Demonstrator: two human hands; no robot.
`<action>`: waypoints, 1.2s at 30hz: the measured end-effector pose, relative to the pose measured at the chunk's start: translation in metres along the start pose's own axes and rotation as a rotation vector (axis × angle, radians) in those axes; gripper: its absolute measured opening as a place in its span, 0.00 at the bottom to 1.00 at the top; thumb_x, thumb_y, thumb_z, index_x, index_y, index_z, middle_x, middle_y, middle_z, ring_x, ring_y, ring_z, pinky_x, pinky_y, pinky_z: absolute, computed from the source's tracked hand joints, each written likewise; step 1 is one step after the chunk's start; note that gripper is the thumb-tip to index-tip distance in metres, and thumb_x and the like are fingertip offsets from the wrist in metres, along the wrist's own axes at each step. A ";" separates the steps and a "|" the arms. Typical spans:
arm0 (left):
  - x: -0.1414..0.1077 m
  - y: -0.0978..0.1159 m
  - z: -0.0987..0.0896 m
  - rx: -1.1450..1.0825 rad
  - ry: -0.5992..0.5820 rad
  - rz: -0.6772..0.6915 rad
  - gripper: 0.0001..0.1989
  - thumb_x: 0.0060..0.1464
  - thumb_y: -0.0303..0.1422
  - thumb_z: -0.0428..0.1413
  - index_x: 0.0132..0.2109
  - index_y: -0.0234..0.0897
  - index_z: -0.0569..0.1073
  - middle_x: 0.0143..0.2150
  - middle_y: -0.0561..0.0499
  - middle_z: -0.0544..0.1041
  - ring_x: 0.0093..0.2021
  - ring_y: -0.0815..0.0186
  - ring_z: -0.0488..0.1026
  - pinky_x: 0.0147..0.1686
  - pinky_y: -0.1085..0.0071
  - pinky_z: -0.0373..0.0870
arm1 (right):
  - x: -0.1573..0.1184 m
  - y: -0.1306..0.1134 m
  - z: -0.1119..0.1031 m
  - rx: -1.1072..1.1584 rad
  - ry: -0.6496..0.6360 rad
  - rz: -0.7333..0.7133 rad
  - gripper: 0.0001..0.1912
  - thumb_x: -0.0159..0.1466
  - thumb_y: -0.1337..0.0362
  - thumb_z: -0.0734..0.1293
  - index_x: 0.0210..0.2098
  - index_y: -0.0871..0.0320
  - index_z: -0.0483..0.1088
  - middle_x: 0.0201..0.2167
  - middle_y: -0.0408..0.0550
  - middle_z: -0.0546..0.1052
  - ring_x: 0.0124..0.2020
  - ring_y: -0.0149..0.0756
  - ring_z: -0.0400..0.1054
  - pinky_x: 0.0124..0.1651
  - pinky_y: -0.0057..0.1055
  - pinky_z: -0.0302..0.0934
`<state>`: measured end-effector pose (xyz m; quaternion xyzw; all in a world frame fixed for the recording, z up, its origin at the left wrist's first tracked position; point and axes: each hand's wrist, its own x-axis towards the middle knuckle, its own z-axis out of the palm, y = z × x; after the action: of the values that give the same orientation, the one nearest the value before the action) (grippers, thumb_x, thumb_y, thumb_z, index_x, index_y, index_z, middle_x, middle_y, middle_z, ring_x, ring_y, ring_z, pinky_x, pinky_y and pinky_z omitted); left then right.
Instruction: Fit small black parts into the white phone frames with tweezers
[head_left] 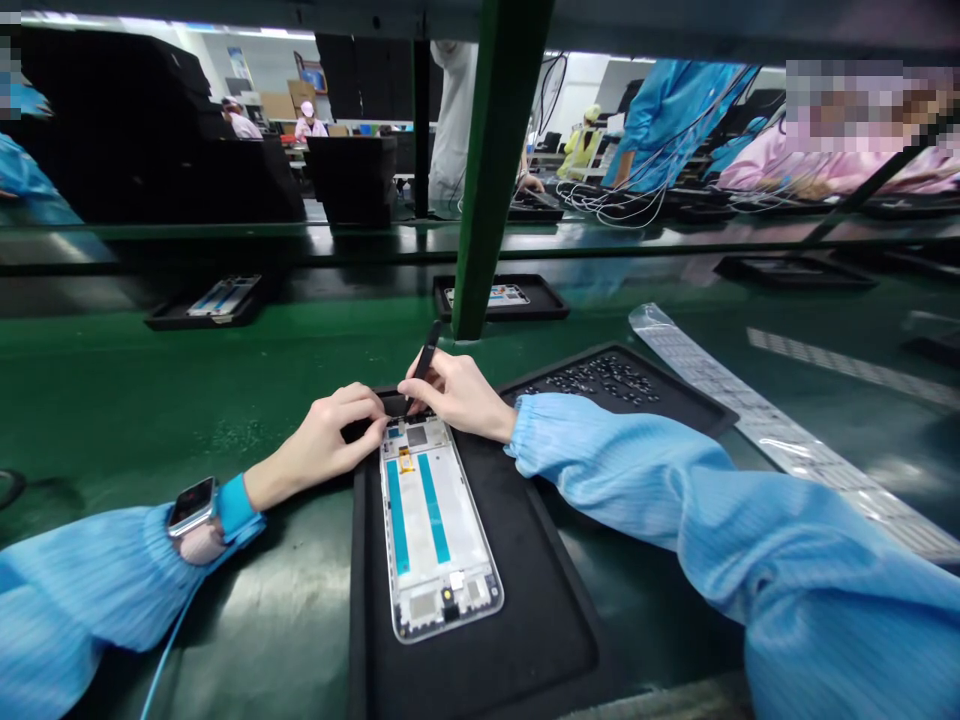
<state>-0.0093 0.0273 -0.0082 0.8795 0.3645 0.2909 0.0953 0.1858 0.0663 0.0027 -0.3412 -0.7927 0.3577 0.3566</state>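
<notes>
A phone frame (pixel 435 520) with its inside facing up lies on a black tray (pixel 536 600), two blue strips running along it. My left hand (pixel 341 435) is closed at its upper left corner, thumb and fingertips gripping the edge there. Black tweezers (pixel 427 355) stand steeply in my right hand (pixel 457 390), tips down at the phone frame's top edge. Fingers partly hide that top edge, and any small part at the tips is too small to make out. Under my right forearm, a second black tray (pixel 705 405) holds many small black parts (pixel 607 378).
A green post (pixel 495 170) rises just beyond my hands. Past them sit trays with phone frames (pixel 225 297) (pixel 510 296). A clear plastic strip of parts (pixel 795 440) lies right. Stacked black trays (pixel 351 178), white cables (pixel 622 205) and co-workers (pixel 656 120) are across the bench.
</notes>
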 end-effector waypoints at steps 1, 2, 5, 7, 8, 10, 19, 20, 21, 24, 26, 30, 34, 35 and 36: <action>0.000 0.000 0.000 0.000 0.003 0.002 0.08 0.56 0.29 0.48 0.32 0.34 0.70 0.33 0.48 0.72 0.34 0.68 0.67 0.35 0.70 0.66 | 0.000 0.000 0.000 0.001 -0.002 0.003 0.11 0.60 0.59 0.65 0.31 0.60 0.62 0.22 0.42 0.72 0.26 0.31 0.72 0.31 0.24 0.63; 0.000 0.000 0.000 0.000 0.005 0.003 0.08 0.56 0.29 0.48 0.32 0.34 0.70 0.33 0.48 0.72 0.34 0.68 0.67 0.35 0.70 0.66 | 0.000 0.000 0.000 0.004 -0.003 0.006 0.10 0.60 0.60 0.65 0.30 0.60 0.62 0.22 0.42 0.72 0.26 0.31 0.71 0.31 0.24 0.62; 0.000 0.001 0.000 -0.001 0.003 0.003 0.08 0.56 0.29 0.48 0.31 0.34 0.70 0.33 0.48 0.72 0.34 0.67 0.67 0.35 0.70 0.66 | -0.001 -0.001 0.000 0.005 -0.010 -0.003 0.09 0.60 0.62 0.65 0.30 0.60 0.62 0.23 0.42 0.72 0.26 0.30 0.71 0.30 0.23 0.62; 0.000 0.001 0.000 -0.005 0.004 0.001 0.08 0.56 0.28 0.49 0.31 0.34 0.70 0.33 0.48 0.72 0.34 0.67 0.67 0.35 0.70 0.66 | -0.001 -0.001 0.000 -0.014 -0.010 -0.021 0.08 0.60 0.63 0.65 0.30 0.60 0.62 0.23 0.42 0.72 0.26 0.30 0.71 0.31 0.23 0.62; 0.001 0.001 0.000 -0.007 0.005 -0.001 0.08 0.56 0.28 0.49 0.31 0.34 0.70 0.32 0.48 0.72 0.33 0.67 0.67 0.35 0.70 0.66 | -0.001 -0.001 0.000 -0.024 -0.008 -0.028 0.08 0.60 0.63 0.65 0.30 0.60 0.62 0.24 0.43 0.72 0.26 0.30 0.71 0.31 0.24 0.62; 0.001 0.001 0.000 -0.006 0.009 -0.004 0.08 0.56 0.28 0.49 0.31 0.34 0.70 0.32 0.48 0.71 0.33 0.67 0.67 0.35 0.70 0.66 | -0.002 -0.002 0.000 -0.027 0.002 -0.022 0.08 0.60 0.63 0.65 0.30 0.60 0.62 0.24 0.43 0.72 0.26 0.30 0.71 0.31 0.24 0.62; 0.001 0.002 0.001 0.006 0.015 0.000 0.07 0.55 0.29 0.49 0.31 0.34 0.69 0.32 0.48 0.72 0.33 0.67 0.68 0.34 0.70 0.67 | -0.003 -0.003 0.000 0.038 -0.007 0.003 0.09 0.59 0.62 0.66 0.30 0.60 0.62 0.23 0.42 0.71 0.26 0.31 0.71 0.30 0.24 0.62; 0.001 0.002 0.001 0.005 0.015 0.000 0.07 0.55 0.29 0.49 0.31 0.34 0.69 0.32 0.48 0.72 0.33 0.67 0.68 0.34 0.70 0.67 | -0.003 -0.003 0.000 0.032 -0.011 0.001 0.09 0.59 0.62 0.66 0.30 0.60 0.62 0.23 0.42 0.71 0.26 0.31 0.71 0.31 0.24 0.61; 0.001 0.002 0.001 0.004 0.016 0.002 0.07 0.55 0.29 0.49 0.31 0.34 0.69 0.32 0.48 0.72 0.33 0.67 0.68 0.34 0.70 0.66 | -0.003 -0.002 0.000 0.021 -0.015 -0.004 0.08 0.59 0.62 0.65 0.30 0.60 0.62 0.23 0.42 0.71 0.26 0.31 0.71 0.31 0.24 0.61; 0.001 0.001 0.001 0.002 0.009 0.003 0.07 0.55 0.28 0.49 0.31 0.34 0.69 0.32 0.48 0.71 0.33 0.67 0.67 0.34 0.70 0.66 | -0.001 -0.002 0.000 -0.047 -0.008 -0.050 0.07 0.60 0.64 0.65 0.29 0.60 0.62 0.23 0.42 0.71 0.27 0.30 0.69 0.33 0.24 0.60; 0.001 0.000 0.001 0.004 0.007 0.005 0.06 0.55 0.28 0.49 0.31 0.34 0.69 0.32 0.48 0.71 0.33 0.67 0.67 0.34 0.70 0.66 | -0.001 -0.002 0.000 -0.106 0.000 -0.103 0.07 0.59 0.64 0.65 0.29 0.61 0.63 0.24 0.43 0.70 0.27 0.30 0.68 0.33 0.25 0.60; 0.001 -0.001 0.001 0.003 0.011 0.017 0.05 0.54 0.27 0.50 0.32 0.33 0.69 0.32 0.48 0.71 0.33 0.67 0.68 0.34 0.70 0.66 | -0.002 -0.004 0.000 -0.192 -0.020 -0.217 0.07 0.60 0.65 0.64 0.28 0.61 0.65 0.28 0.45 0.70 0.29 0.30 0.66 0.33 0.24 0.58; 0.000 0.000 0.000 0.010 0.006 0.005 0.04 0.54 0.26 0.50 0.35 0.33 0.70 0.33 0.48 0.72 0.34 0.67 0.68 0.35 0.71 0.66 | -0.005 -0.004 0.000 -0.176 -0.005 -0.235 0.06 0.60 0.65 0.64 0.28 0.61 0.65 0.28 0.45 0.69 0.28 0.29 0.66 0.33 0.24 0.59; 0.000 0.001 0.000 0.012 0.005 0.003 0.05 0.54 0.27 0.50 0.36 0.33 0.71 0.34 0.48 0.72 0.35 0.67 0.69 0.35 0.71 0.67 | -0.006 -0.003 0.000 -0.162 0.009 -0.224 0.06 0.60 0.65 0.64 0.28 0.61 0.64 0.28 0.45 0.69 0.28 0.29 0.66 0.33 0.24 0.59; 0.000 0.001 0.000 0.013 0.006 0.005 0.06 0.55 0.27 0.50 0.38 0.33 0.71 0.35 0.48 0.72 0.35 0.67 0.69 0.36 0.71 0.67 | -0.006 -0.003 0.001 -0.147 0.020 -0.213 0.06 0.60 0.66 0.64 0.28 0.61 0.64 0.27 0.45 0.69 0.28 0.29 0.66 0.33 0.24 0.59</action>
<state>-0.0087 0.0263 -0.0080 0.8800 0.3646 0.2914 0.0877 0.1876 0.0601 0.0026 -0.2840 -0.8450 0.2553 0.3744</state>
